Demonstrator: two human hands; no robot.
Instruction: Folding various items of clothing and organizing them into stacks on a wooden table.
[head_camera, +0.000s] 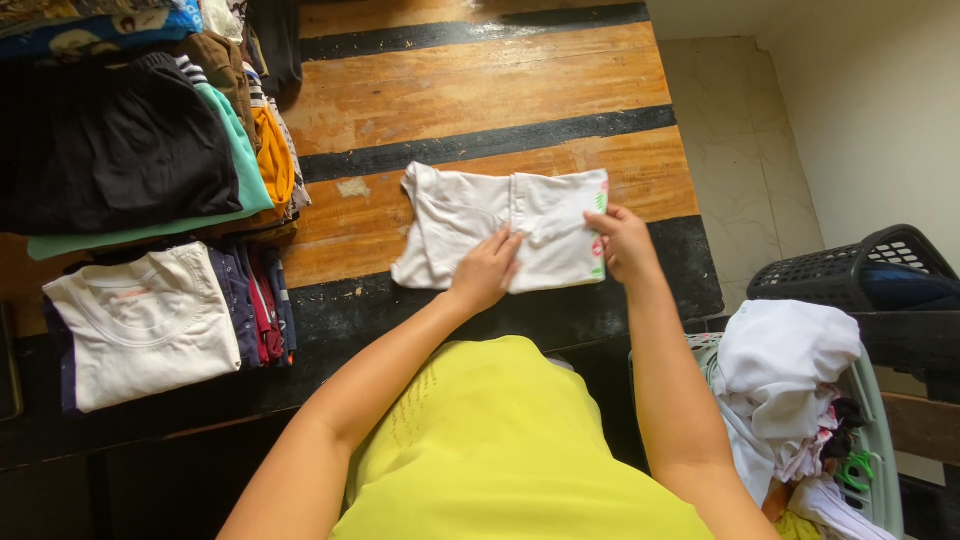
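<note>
**Pressing a white garment flat on the wooden table**

Lying in the middle of the wooden table (480, 90), just in front of the person in the yellow top (500, 450), is a folded white garment (455, 225) with a little red and green print along its right edge. The left hand (487, 270) rests palm down on the garment's lower middle, fingers together and stretched forward, pressing on the cloth. The right hand (622, 243) sits at the garment's right edge, its fingers curled onto the cloth there; whether they pinch the edge or only press on it cannot be told.

To the left, well apart from the garment, stand piles of folded clothes: a white shirt (140, 325) tops the nearer pile, and a black piece (110, 150) over a teal one (235, 150) tops the farther pile. To the right, below the table edge, a pale laundry basket (880, 440) holds a heap of loose white clothes (780, 380). Behind it sits a black basket (850, 265).
</note>
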